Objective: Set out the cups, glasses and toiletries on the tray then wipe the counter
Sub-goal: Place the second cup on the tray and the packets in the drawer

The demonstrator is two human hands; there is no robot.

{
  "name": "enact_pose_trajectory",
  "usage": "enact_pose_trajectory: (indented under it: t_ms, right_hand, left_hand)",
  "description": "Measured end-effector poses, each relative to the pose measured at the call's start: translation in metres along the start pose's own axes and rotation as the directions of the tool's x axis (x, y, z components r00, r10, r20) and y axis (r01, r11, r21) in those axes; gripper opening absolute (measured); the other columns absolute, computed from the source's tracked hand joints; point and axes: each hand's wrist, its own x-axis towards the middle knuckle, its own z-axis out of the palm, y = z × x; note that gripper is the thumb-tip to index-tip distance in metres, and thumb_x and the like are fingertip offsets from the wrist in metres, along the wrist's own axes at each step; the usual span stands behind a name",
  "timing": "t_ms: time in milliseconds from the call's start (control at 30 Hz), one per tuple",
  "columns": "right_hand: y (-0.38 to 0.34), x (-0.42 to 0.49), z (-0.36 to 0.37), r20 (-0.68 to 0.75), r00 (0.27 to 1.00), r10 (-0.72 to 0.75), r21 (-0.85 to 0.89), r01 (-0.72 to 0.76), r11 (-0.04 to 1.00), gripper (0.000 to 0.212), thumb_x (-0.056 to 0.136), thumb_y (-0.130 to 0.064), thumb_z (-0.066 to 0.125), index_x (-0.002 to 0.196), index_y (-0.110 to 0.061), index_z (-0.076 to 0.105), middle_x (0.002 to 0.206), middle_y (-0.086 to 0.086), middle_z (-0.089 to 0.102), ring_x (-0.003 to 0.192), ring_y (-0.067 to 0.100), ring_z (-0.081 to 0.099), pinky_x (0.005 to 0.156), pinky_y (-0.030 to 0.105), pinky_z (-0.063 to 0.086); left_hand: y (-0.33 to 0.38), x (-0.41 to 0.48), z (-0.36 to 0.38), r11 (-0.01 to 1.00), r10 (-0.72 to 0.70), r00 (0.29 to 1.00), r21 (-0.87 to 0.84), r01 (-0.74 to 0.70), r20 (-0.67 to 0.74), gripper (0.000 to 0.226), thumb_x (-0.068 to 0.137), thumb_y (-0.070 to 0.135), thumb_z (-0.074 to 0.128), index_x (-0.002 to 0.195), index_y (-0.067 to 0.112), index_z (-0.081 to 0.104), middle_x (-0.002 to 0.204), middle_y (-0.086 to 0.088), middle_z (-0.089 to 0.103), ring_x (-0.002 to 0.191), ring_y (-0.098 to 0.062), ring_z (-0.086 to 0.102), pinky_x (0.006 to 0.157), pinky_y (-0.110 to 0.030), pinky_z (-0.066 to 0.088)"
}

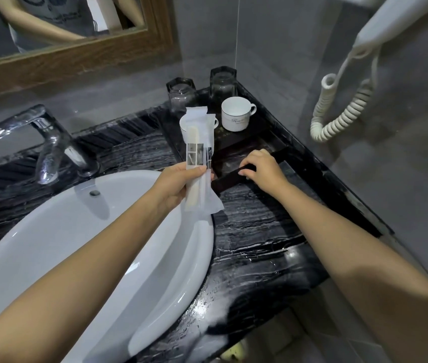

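Head view: left hand (178,184) fingers clamped on toiletry packets (199,163), right hand (262,167) fingers curled onto tray (231,179) rim; nudged tray risks toppling cups (235,113).

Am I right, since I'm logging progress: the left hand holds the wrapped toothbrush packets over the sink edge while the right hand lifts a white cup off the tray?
Not quite. In the head view the right hand rests on a flat black item at the tray's front edge; both white cups stand untouched. The left hand does hold the wrapped toothbrush packets.
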Motion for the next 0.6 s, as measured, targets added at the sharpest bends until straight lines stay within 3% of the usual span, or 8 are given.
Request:
enact_pose_trajectory:
  t_ms: [367, 600]
  right_hand:
    - [0.017, -0.037, -0.019, 0.067, 0.996, -0.061, -0.015, 0.062, 0.998, 0.014, 0.081, -0.014, 0.069, 0.093, -0.007, 0.073, 0.095, 0.011, 0.065, 0.1, 0.024, 0.052, 0.086, 0.021, 0.034]
    - [0.023, -0.06, -0.029, 0.115, 0.992, -0.06, -0.022, 0.063, 0.998, 0.012, 0.082, -0.019, 0.069, 0.091, -0.012, 0.072, 0.092, 0.0, 0.06, 0.095, 0.015, 0.048, 0.085, 0.02, 0.033]
  left_hand:
    - [0.002, -0.011, 0.026, 1.0, -0.006, 1.0, -0.001, 0.006, -0.008, 0.009, 0.085, 0.004, 0.06, 0.081, 0.01, 0.063, 0.057, 0.002, 0.071, 0.058, -0.013, 0.067, 0.05, -0.02, 0.054]
    - [-0.006, -0.011, 0.042, 0.999, -0.032, 0.999, -0.005, 0.032, -0.013, 0.009, 0.083, 0.004, 0.063, 0.087, 0.012, 0.064, 0.082, -0.004, 0.067, 0.071, -0.015, 0.065, 0.057, -0.021, 0.056]
